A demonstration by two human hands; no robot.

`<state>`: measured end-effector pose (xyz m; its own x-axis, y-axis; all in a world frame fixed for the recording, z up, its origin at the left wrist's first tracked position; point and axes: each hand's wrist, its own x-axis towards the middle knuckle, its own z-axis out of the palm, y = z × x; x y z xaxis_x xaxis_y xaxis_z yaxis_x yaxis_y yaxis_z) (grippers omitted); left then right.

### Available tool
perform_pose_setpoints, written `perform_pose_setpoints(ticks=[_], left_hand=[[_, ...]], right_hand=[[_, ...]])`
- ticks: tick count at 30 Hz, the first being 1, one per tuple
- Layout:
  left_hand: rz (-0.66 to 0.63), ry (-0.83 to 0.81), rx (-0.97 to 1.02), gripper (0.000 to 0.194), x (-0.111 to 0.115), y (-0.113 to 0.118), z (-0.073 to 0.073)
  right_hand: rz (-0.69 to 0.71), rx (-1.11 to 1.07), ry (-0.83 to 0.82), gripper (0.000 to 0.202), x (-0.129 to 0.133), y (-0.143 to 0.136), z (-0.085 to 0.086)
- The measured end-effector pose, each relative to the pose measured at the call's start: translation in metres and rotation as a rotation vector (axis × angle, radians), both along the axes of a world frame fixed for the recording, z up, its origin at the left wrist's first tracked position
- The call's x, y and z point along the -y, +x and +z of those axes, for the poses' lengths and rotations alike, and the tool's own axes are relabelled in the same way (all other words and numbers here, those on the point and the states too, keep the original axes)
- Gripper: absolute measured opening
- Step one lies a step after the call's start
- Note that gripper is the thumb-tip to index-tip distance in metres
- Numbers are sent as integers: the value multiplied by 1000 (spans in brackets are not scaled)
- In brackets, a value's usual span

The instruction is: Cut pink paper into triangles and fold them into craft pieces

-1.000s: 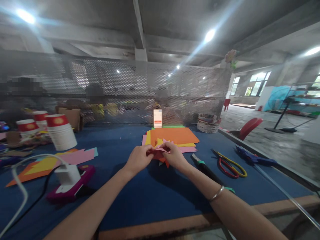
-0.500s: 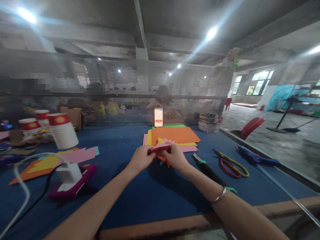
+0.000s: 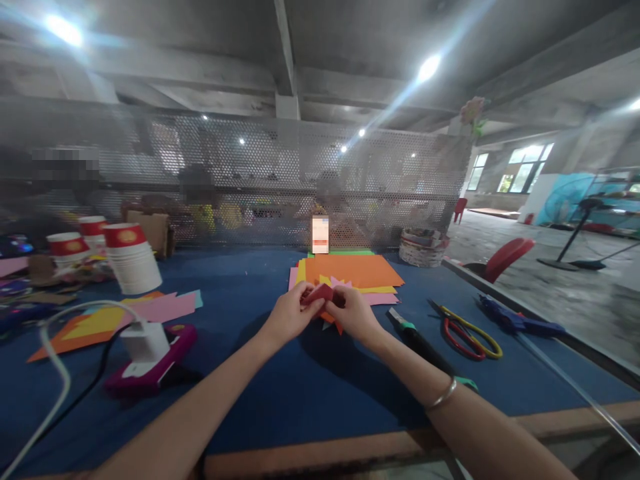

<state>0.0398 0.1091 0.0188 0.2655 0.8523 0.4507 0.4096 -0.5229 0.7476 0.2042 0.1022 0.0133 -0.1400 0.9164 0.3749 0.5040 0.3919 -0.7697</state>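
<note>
A small folded red paper (image 3: 319,293) is held between my hands above the blue table. My left hand (image 3: 293,312) pinches its left side, with the thumb on the near edge. My right hand (image 3: 354,315) has its fingers closed on the right end. Just behind and below the hands lie cut pieces of yellow, pink and orange paper, partly hidden by them. Beyond these is a stack of coloured sheets with an orange sheet (image 3: 357,271) on top. A phone (image 3: 321,235) with a lit screen stands upright at the back of the stack.
To the right lie a black-handled cutter (image 3: 423,347), scissors (image 3: 467,333) and a blue glue gun (image 3: 520,322). A woven basket (image 3: 424,248) stands behind. At left are paper cups (image 3: 131,260), coloured paper (image 3: 100,325) and a purple power strip (image 3: 175,350) with cables.
The red paper has been turned, so a folded, pointed face now shows between my fingers. My left thumb has moved along its near edge. The whole view has shifted slightly.
</note>
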Motion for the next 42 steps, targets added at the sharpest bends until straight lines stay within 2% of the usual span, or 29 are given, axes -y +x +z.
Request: perform_pose_setpoints(ticks=[2, 7, 12, 16, 24, 32, 36, 40, 42], left_hand=[[-7, 25, 31, 28, 1, -1, 2], [18, 30, 84, 16, -4, -6, 2], [-23, -80, 187, 16, -13, -8, 0], [-40, -179, 264, 19, -13, -9, 3], [10, -297, 416, 22, -8, -9, 10], [-14, -366, 494, 23, -3, -7, 15], [-18, -408, 547, 22, -4, -9, 15], [-21, -479, 617, 22, -9, -13, 15], [-34, -516, 650, 24, -10, -14, 14]], right_hand=[[-7, 57, -5, 28, 1, 0, -1], [19, 129, -13, 27, 2, -1, 0], [64, 105, -14, 26, 4, -1, 5], [80, 34, -30, 28, 3, -1, 5], [165, -15, -259, 29, -2, -1, -2], [184, 19, -281, 29, 4, -2, -1], [132, 17, -166, 29, 3, -4, -1], [19, 20, 128, 31, 4, -2, 6], [6, 79, 279, 29, 7, -1, 10]])
